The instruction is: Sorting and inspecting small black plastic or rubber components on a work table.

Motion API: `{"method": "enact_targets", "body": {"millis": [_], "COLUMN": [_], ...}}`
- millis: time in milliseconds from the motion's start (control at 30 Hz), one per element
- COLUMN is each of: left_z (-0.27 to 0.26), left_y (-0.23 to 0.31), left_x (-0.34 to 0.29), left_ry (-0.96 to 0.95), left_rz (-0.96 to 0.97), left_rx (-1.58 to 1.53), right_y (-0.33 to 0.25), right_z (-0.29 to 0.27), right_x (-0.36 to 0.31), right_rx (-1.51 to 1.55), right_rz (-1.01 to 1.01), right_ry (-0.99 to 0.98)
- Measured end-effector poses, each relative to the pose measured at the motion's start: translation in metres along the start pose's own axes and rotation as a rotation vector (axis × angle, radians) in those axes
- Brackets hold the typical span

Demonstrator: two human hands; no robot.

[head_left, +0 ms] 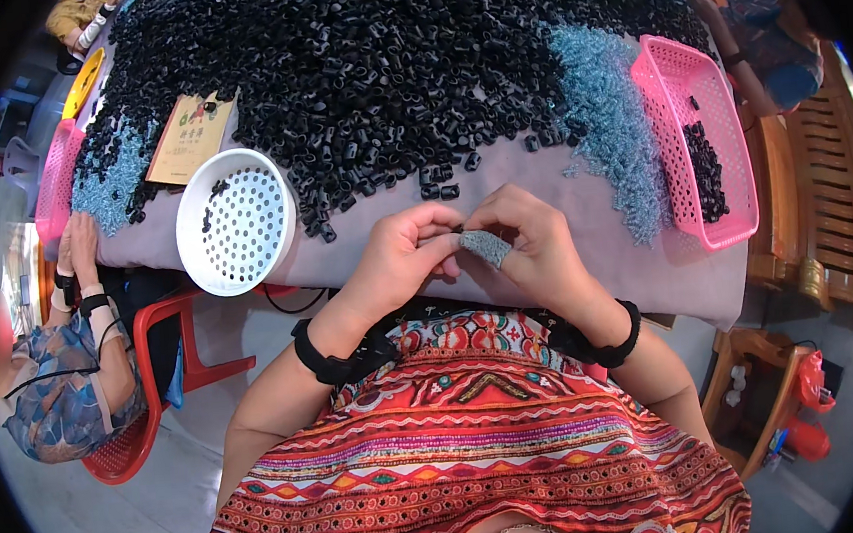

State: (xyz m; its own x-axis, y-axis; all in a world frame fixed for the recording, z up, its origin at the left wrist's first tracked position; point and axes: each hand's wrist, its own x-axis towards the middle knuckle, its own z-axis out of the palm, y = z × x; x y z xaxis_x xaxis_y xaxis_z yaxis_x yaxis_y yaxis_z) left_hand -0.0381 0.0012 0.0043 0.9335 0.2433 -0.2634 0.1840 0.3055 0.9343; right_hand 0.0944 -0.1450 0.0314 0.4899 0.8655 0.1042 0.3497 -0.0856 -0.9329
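1. At the far left, a co-worker's hands (80, 256) are seen resting at the edge of the surface (586, 254), beside a pink basket (54, 186) and a patch of blue-grey pieces.
2. A white perforated bowl (236, 221) is set near the front edge, holding a few black pieces; a tan card (190, 137) lies just behind it.
3. The large heap of small black tubular pieces (380, 60) is spread over most of the surface, well within reach of both hands.
4. The left hand (400, 253) is held just off the front edge, its fingers pinched narrowly on a small dark piece (458, 229) where the two hands meet.
5. The right hand (535, 243) is closed around a small blue-grey piece (486, 247), gripped between thumb and forefinger and touching the dark piece.
6. Both pieces are judged very light and small, so hardly any force is needed; the black one looks stiff and smooth, likely to slip or roll if released, and is best taken by its sides with the fingertips.
7. The blue-grey piece appears rough-textured and perhaps slightly yielding; its exact make cannot be told.
8. Further right, a band of blue-grey pieces (611, 122) lies beside a second pink basket (702, 145) holding black pieces.
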Motion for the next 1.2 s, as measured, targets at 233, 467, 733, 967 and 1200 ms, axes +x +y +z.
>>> {"method": "enact_targets", "body": {"millis": [233,467,733,967,1200], "left_z": [-0.007,-0.008,-0.008,-0.005,-0.006], "left_y": [0.007,0.006,0.008,0.004,0.006], "left_x": [0.003,0.003,0.006,0.009,0.004], "left_ry": [0.063,0.106,0.105,0.102,0.137], "left_rz": [-0.008,-0.003,0.020,0.007,0.012], "left_rx": [-0.091,-0.051,-0.008,-0.017,0.015], "right_y": [0.001,0.019,0.018,0.016,0.019], "right_z": [-0.021,-0.011,-0.004,-0.005,-0.022], "right_x": [0.040,0.080,0.076,0.075,0.078], "right_rx": [-0.246,-0.760,-0.817,-0.815,-0.674], "right_rz": [-0.162,-0.380,-0.204,-0.110,-0.150], "right_ry": [0.024,-0.125,-0.119,-0.146,-0.134]}}
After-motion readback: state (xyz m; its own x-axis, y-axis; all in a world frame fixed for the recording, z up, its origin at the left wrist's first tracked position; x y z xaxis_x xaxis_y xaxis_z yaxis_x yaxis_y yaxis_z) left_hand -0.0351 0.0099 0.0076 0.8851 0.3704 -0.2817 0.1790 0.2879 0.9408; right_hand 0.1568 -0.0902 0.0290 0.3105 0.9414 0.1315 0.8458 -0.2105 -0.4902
